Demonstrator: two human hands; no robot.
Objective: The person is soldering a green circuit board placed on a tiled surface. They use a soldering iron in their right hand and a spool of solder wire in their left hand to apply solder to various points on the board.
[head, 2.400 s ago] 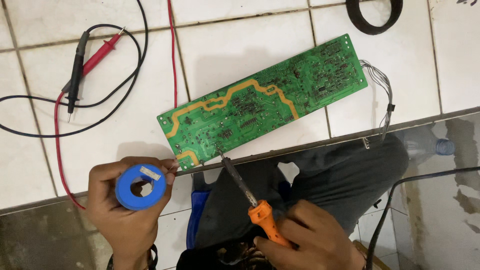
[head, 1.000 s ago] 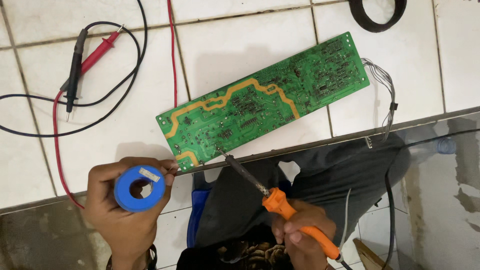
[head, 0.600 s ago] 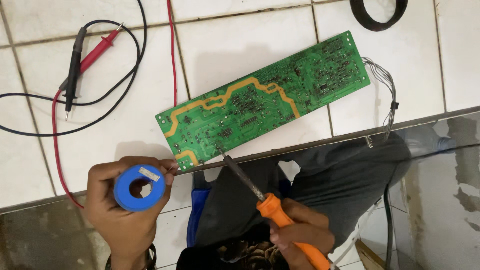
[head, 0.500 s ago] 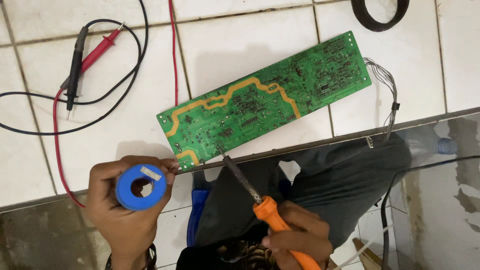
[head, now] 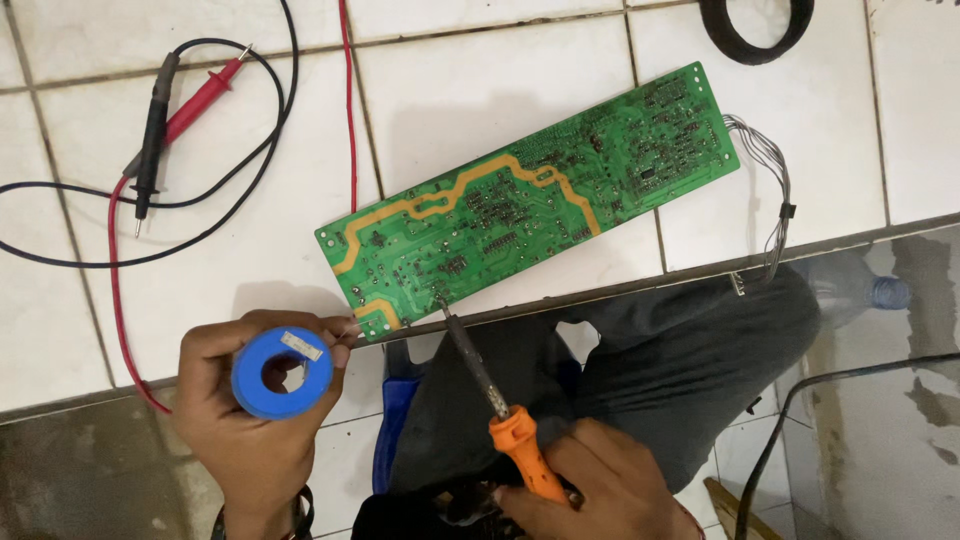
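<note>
Since the frame before, my right hand [head: 600, 490] has shifted only a little, and the soldering iron [head: 490, 390] leans nearly as it did, its tip still on the board. My fingers are closed around the orange handle, low in the view, and the dark metal shaft rises up and to the left until the tip touches the near left part of the green circuit board [head: 530, 200].

My left hand [head: 255, 410] has not moved. It holds the blue spool of solder [head: 282, 372] with the fingers curled around its rim, and the fingertips are close to the left corner of the board. I cannot tell if a solder wire comes out between them, it is too thin to see.

The board lies slanted on the white tiled floor [head: 480, 90], with a yellow winding band across its left half. A small white label sits on the face of the spool. A bundle of thin grey wires [head: 770, 190] hangs from the right end of the board. Far to the left lie a black probe [head: 150, 130] and a red probe [head: 200, 95] with their long leads, well apart from the board. A black ring [head: 755, 30] lies at the top edge. My knee in dark trousers [head: 680, 360] is just under the board.
</note>
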